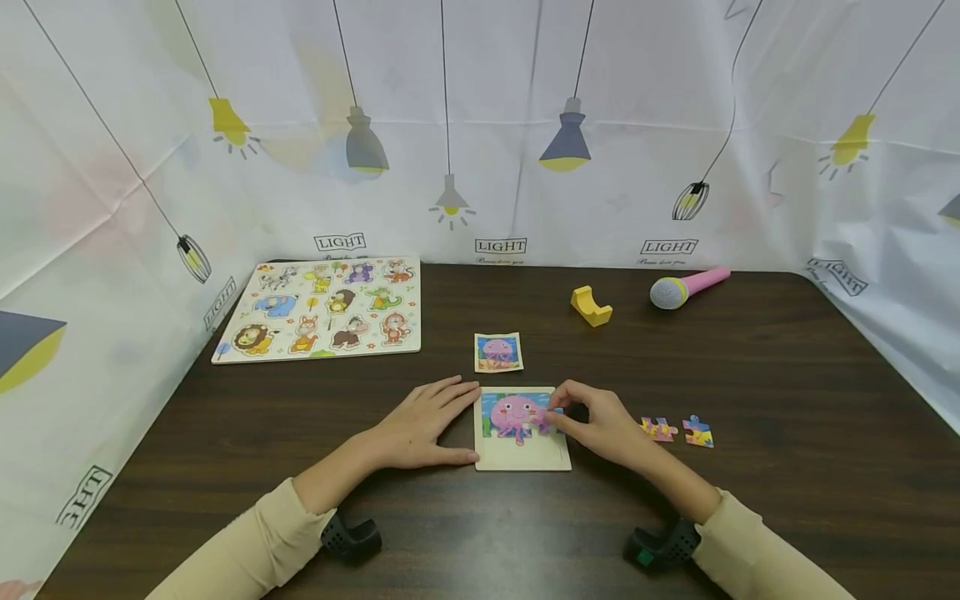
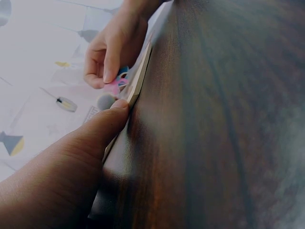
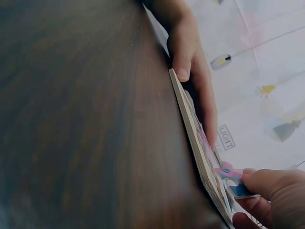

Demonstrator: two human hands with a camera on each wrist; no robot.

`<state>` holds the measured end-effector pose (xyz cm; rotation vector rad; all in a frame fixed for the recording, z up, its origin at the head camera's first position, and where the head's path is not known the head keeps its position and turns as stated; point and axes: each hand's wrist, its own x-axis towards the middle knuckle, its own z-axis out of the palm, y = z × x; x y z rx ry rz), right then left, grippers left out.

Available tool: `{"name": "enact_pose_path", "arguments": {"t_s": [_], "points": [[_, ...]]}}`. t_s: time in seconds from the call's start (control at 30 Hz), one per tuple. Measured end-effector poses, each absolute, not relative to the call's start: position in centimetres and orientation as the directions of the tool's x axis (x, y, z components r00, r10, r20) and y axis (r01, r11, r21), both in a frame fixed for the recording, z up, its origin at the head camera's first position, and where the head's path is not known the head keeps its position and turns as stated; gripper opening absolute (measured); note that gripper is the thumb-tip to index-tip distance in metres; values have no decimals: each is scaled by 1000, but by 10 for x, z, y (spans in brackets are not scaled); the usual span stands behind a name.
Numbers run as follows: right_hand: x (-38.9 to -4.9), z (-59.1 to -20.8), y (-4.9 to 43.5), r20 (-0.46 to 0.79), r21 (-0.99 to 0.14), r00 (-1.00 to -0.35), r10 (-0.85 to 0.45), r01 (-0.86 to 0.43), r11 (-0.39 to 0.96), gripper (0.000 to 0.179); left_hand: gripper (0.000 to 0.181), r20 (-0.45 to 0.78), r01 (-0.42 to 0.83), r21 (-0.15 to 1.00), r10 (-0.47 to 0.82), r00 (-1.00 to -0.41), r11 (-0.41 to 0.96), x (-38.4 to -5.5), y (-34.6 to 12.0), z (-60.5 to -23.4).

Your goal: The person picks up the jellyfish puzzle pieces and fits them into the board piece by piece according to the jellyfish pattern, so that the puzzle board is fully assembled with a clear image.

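A small wooden puzzle board [image 1: 521, 457] lies in front of the person, its upper part filled with a pink octopus picture and its lower part bare wood. The left hand [image 1: 423, 425] rests on the table, straight fingers and thumb touching the board's left edge. Between thumb and fingers, the right hand [image 1: 600, 427] pinches a puzzle piece [image 3: 233, 183] in pink and blue. In the right wrist view this piece is tilted over the board's right side. Right of the board lie loose pink-and-yellow puzzle pieces [image 1: 659, 430] and another puzzle piece [image 1: 698, 432].
A picture card [image 1: 498, 352] with the octopus lies just behind the board. At the back left is a large animal puzzle board [image 1: 322, 308]. Farther right are a yellow curved block [image 1: 592, 307] and a pink toy microphone [image 1: 686, 288]. A printed cloth [image 1: 487, 108] hangs behind the table.
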<state>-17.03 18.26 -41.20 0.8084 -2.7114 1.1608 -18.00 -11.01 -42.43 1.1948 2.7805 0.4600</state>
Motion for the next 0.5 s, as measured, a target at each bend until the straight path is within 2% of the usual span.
{"name": "enact_pose_path", "arguments": {"t_s": [0.5], "points": [[-171, -414, 176, 263, -610, -848, -459, -515, 602, 12, 88, 57, 703, 298, 723, -689, 646, -181, -110, -426]]}}
